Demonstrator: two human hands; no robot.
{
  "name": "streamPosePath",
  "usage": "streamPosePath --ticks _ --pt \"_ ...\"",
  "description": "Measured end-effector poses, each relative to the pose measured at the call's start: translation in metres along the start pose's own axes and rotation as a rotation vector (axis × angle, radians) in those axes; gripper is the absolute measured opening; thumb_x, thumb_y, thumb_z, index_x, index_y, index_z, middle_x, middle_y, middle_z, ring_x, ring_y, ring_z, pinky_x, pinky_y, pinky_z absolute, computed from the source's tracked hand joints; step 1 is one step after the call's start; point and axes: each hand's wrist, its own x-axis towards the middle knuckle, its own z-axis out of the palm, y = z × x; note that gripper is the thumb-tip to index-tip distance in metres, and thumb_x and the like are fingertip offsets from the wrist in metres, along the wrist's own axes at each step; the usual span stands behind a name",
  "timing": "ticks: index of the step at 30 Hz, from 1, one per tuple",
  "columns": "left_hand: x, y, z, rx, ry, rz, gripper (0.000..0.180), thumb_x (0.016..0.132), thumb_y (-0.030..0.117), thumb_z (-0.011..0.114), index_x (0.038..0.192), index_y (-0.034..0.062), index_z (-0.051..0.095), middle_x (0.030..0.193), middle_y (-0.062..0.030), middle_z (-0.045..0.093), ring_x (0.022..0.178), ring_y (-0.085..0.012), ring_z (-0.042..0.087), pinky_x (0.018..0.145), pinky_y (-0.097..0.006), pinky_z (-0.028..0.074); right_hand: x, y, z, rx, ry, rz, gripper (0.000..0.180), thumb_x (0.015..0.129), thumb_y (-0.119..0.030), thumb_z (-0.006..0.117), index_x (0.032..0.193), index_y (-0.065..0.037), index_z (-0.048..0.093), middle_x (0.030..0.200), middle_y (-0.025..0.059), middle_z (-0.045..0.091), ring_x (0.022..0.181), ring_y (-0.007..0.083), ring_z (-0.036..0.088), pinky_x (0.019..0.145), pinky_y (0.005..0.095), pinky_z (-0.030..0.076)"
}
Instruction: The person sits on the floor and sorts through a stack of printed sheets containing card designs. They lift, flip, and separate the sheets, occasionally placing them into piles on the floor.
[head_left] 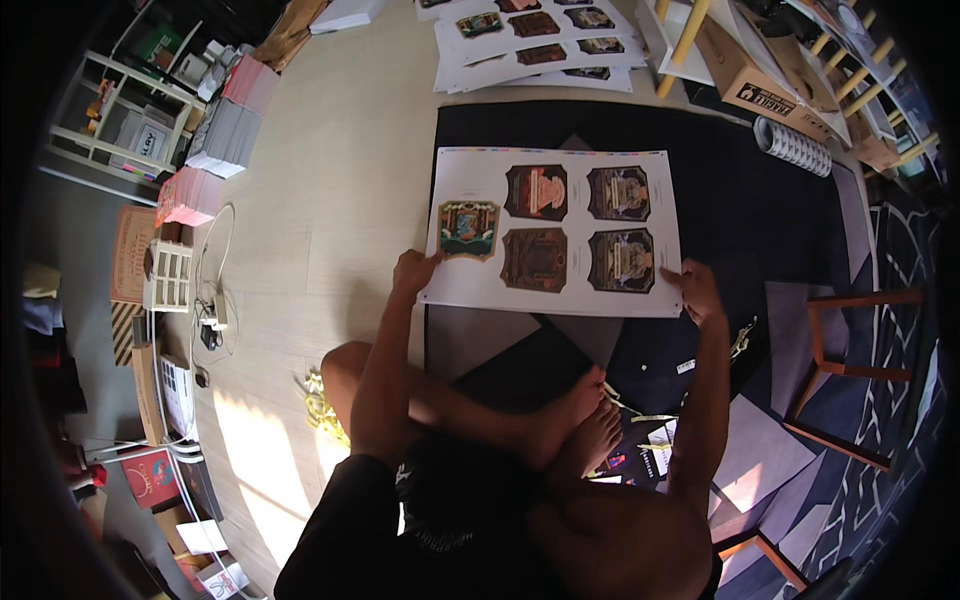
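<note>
A large white printed sheet (480, 285) is held out in front of me over a dark patterned rug. Several ornate, shield-shaped label designs in dark, green, red and gold tones are printed on it. My left hand (415, 271) pinches the sheet's left edge, beside the green label (468, 230). At the lower right edge my right hand (697, 289) grips it, the thumb lying on top. The fingers under the sheet are hidden. Whether it is one sheet or a thin stack, I cannot tell.
More printed sheets (540, 75) lie in piles beyond the rug (480, 125). Stacked paper (222, 135), a power strip (220, 310) and cables line the left. A cardboard box (765, 100), a patterned roll (792, 147) and a wooden frame (865, 372) are on the right. Yellow strips (322, 415) lie near my knee.
</note>
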Motion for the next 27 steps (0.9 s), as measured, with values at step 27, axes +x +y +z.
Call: streamPosePath --ticks 27 --pt "-0.077 0.039 -0.054 -0.875 -0.205 0.74 0.046 0.079 0.015 0.082 0.117 0.0015 0.061 0.106 -0.0083 0.068 0.101 -0.0175 0.064 0.09 -0.032 0.051 -0.057 -0.026 0.008 0.415 0.043 -0.48 0.029 0.073 0.0 0.083 0.089 -0.005 0.06 0.093 0.0077 0.066 0.089 0.0154 0.064 0.079 0.0304 0.052"
